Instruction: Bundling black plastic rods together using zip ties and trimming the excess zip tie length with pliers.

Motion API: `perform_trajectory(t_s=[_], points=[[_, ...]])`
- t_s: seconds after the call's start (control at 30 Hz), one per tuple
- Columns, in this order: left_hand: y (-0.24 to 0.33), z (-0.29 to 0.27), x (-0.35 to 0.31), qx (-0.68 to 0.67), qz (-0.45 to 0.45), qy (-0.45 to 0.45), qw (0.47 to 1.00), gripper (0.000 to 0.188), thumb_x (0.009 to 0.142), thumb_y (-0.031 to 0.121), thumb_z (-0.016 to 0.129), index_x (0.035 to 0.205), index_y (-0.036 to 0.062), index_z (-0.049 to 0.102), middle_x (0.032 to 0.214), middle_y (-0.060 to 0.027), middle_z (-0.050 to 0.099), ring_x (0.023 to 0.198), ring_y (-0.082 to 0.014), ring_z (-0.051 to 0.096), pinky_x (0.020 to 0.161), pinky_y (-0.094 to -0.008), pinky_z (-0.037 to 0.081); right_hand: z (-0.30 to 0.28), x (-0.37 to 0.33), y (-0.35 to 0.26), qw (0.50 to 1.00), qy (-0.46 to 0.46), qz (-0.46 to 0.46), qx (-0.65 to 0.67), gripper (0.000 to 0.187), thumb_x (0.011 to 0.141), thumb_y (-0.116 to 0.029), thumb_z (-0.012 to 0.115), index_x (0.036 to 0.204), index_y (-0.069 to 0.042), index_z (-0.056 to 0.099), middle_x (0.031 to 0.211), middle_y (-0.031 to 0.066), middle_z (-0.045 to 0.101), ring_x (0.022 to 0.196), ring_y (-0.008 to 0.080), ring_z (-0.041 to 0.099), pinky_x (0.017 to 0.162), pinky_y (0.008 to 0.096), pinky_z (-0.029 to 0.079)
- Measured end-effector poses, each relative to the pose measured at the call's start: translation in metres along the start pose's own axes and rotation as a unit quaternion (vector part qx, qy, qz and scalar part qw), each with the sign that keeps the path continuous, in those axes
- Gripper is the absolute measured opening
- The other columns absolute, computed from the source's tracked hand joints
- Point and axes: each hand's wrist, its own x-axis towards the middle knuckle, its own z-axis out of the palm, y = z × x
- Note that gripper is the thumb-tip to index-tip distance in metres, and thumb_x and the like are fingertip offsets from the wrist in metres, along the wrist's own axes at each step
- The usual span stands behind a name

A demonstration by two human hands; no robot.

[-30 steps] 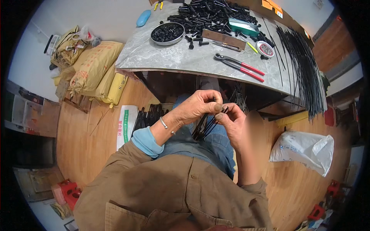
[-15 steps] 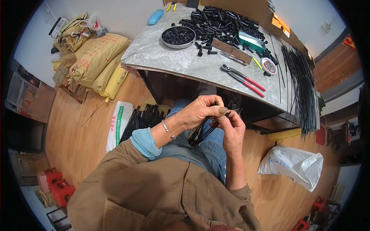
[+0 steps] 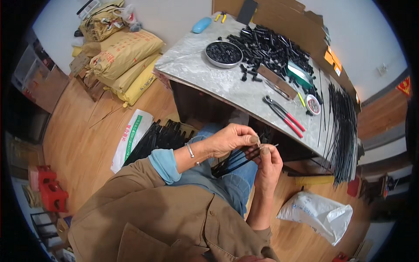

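Observation:
My left hand (image 3: 229, 140), with a silver bangle at its wrist, is closed in a pinch. At its fingertips a small, thin, pale sliver (image 3: 258, 142) shows, too small to name. Close beside it, my right hand (image 3: 267, 165) is closed with thumb against finger. A thin black rod (image 3: 239, 165) runs from my lap up into the right fingers. More thin black rods (image 3: 221, 168) lie on my lap, under the hands. Just where the sliver meets the rod is hidden by the fingertips.
On the grey table (image 3: 187, 65) are a bowl of small black parts (image 3: 223, 53), a heap of black pieces (image 3: 275, 48), red-handled pincers (image 3: 283, 115), a small cup (image 3: 312, 105) and long black rods (image 3: 345, 131). Sacks (image 3: 126, 52) are stacked left; a white bag (image 3: 316, 214) lies right.
The view has turned, so the table sits further right and lower. Both hands stay close together, with the fingertips slightly apart now and a pale sliver showing between them.

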Motion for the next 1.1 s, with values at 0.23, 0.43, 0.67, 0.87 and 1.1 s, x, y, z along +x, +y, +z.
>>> perform_trajectory(t_s=[0.23,0.43,0.67,0.87,1.1], points=[[0.001,0.005,-0.002,0.003,0.020,0.029,0.999,0.017,0.089,0.016,0.065,0.088,-0.0010,0.063,0.078,-0.0048,0.062,0.069,-0.0128,0.057,0.064,-0.0270,0.049,0.009,0.002,0.003,0.998,0.052,-0.013,-0.026,0.021,0.093,-0.019,0.059,0.090,0.002,0.058,0.077,0.0105,0.062,0.067,0.0191,0.060,0.062,0.0291,0.051],[0.004,0.019,0.000,0.092,0.054,0.045,0.993,0.017,0.089,0.017,0.066,0.092,0.0012,0.063,0.080,-0.0017,0.061,0.071,-0.0088,0.054,0.063,-0.0235,0.046,0.012,0.004,0.002,0.995,0.089,-0.030,-0.040,0.020,0.091,-0.019,0.063,0.088,0.001,0.061,0.074,0.0074,0.063,0.064,0.0147,0.060,0.062,0.0255,0.050],[0.014,0.028,-0.001,0.132,0.121,0.104,0.978,0.020,0.091,0.021,0.064,0.085,0.0025,0.060,0.078,0.0031,0.052,0.070,-0.0052,0.047,0.061,-0.0217,0.041,0.024,0.009,-0.009,0.997,0.044,-0.007,-0.064,0.018,0.090,-0.016,0.064,0.095,0.001,0.061,0.084,0.0041,0.063,0.068,0.0108,0.058,0.063,0.0234,0.048],[0.026,0.027,0.003,0.330,0.249,0.147,0.899,0.021,0.089,0.020,0.065,0.083,0.0008,0.061,0.079,0.0009,0.050,0.073,-0.0067,0.045,0.063,-0.0236,0.040,0.026,0.018,0.010,0.996,0.033,0.026,-0.077,0.017,0.084,-0.005,0.067,0.100,0.001,0.063,0.086,-0.0006,0.062,0.073,0.0064,0.055,0.067,0.0208,0.045],[0.073,-0.032,0.028,0.384,0.198,0.168,0.886,0.019,0.094,0.018,0.055,0.097,0.0013,0.064,0.091,-0.0034,0.064,0.085,-0.0086,0.058,0.075,-0.0264,0.048,0.016,0.037,0.014,0.995,-0.015,0.029,-0.095,0.008,0.084,-0.005,0.065,0.089,0.001,0.064,0.080,0.0017,0.064,0.071,0.0079,0.056,0.067,0.0219,0.046]])
